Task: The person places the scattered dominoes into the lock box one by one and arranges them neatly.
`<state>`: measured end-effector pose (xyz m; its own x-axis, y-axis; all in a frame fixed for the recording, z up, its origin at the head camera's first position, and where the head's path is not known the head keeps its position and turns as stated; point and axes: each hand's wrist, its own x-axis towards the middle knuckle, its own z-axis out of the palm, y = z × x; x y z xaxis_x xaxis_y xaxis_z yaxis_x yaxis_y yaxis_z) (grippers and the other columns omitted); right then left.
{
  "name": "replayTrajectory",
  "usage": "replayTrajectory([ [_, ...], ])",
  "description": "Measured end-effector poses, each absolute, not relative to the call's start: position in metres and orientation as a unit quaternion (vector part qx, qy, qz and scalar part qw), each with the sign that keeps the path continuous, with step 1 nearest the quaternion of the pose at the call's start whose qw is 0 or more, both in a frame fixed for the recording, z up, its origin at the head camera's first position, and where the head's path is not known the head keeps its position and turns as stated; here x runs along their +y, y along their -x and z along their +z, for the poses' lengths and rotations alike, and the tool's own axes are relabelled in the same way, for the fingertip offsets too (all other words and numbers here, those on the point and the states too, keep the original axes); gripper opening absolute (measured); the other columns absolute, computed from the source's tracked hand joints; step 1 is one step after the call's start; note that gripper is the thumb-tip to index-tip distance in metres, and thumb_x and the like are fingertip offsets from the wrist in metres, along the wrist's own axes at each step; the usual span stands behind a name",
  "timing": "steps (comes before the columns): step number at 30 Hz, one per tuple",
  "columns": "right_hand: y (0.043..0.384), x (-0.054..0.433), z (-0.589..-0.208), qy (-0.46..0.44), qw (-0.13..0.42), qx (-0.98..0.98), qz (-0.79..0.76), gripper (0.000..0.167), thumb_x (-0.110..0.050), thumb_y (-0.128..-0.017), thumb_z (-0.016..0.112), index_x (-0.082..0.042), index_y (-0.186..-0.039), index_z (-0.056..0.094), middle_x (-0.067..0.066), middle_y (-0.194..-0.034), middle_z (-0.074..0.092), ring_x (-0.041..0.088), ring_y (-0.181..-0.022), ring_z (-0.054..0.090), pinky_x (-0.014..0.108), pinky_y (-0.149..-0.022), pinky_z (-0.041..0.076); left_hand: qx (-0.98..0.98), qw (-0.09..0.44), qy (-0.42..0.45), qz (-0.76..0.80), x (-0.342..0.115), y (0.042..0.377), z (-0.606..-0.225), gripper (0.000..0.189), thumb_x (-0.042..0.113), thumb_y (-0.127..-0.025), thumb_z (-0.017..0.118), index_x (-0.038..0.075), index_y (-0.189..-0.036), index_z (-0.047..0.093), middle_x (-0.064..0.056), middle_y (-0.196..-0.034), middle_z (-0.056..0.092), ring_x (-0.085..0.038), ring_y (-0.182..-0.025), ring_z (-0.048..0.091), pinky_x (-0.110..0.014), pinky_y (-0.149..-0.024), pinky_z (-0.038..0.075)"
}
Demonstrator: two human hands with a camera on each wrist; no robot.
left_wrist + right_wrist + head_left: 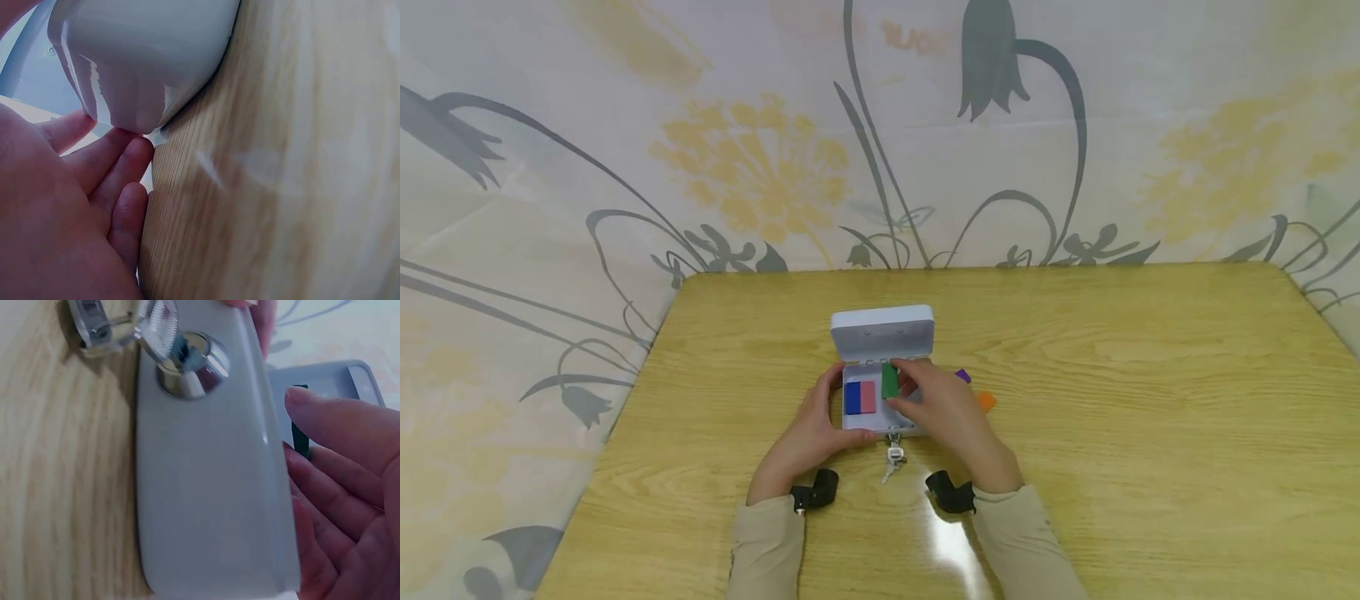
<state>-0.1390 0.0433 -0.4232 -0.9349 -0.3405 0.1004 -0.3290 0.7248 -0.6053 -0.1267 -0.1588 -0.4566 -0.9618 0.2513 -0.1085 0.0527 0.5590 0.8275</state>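
Observation:
A small white metal cash box (882, 317) stands on the table with its lid raised at the back. Its left end is gripped by my left hand (808, 427), thumb along the front rim and fingers at the rear corner. My right hand (953, 410) pinches a green block (889, 381) over the box's interior. Inside, a blue block (853, 398) and a pink block (867, 397) lie side by side at the left. Keys (891, 468) hang from the front lock (192, 370). The right hand hides the box's right part.
Just right of the right hand, a purple piece (963, 376) and an orange piece (987, 401) lie on the wooden table (1112, 400), partly hidden. A flower-patterned covering (910, 167) rises behind the table's far edge.

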Motion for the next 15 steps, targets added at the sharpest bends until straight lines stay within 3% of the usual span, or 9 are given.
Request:
replayTrajectory([
  [15, 0.135, 0.029, -0.429, 0.181, -0.049, 0.959, -0.214, 0.040, -0.032, -0.073, 0.073, -0.016, -0.107, 0.060, -0.005, -0.085, 0.057, 0.009, -0.070, 0.052, 0.025, -0.055, 0.041, 0.871, 0.105, -0.078, 0.473, -0.158, 0.126, -0.455, 0.102, 0.040, -0.061, 0.080, 0.021, -0.141, 0.019, -0.002, -0.137, 0.032, -0.018, -0.123, 0.028, -0.042, -0.102, 0.022],
])
